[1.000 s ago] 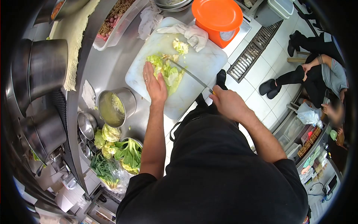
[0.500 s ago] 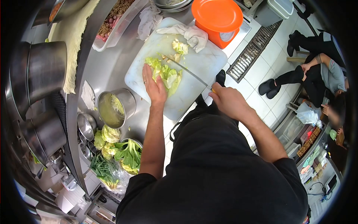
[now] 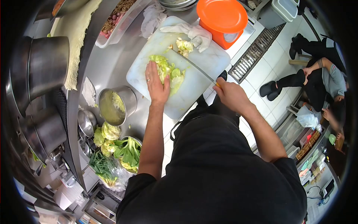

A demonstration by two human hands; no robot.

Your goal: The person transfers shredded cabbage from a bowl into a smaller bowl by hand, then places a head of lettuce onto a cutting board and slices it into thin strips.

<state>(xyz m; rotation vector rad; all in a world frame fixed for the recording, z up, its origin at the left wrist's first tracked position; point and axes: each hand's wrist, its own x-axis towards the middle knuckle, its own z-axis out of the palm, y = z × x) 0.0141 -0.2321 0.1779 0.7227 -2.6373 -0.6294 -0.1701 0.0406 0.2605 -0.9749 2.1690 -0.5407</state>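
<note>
My left hand (image 3: 158, 87) lies flat with its fingers stretched out against the left side of pale green lettuce-like leaves (image 3: 176, 80) on a white cutting board (image 3: 140, 71). In my right hand (image 3: 234, 98) is the handle of a long knife (image 3: 199, 69), fingers wrapped round it. Its blade reaches across the board, just right of the leaves and apart from my left hand. Beyond the blade sits a trimmed pale vegetable base (image 3: 184, 46). A crumpled white cloth (image 3: 200, 37) rests along the board's far edge.
A steel pot (image 3: 128, 100) with shredded greens stands left of the board, above whole leafy vegetables (image 3: 126, 153). An orange-topped scale (image 3: 222, 18) is at the far right corner. Several steel pots (image 3: 48, 71) line the left shelf. Seated people (image 3: 332, 76) are at right.
The knife blade has shifted away from the leaves, towards the right. My left hand has turned slightly and its fingers press closer along the leaves. The whole view has shifted slightly.
</note>
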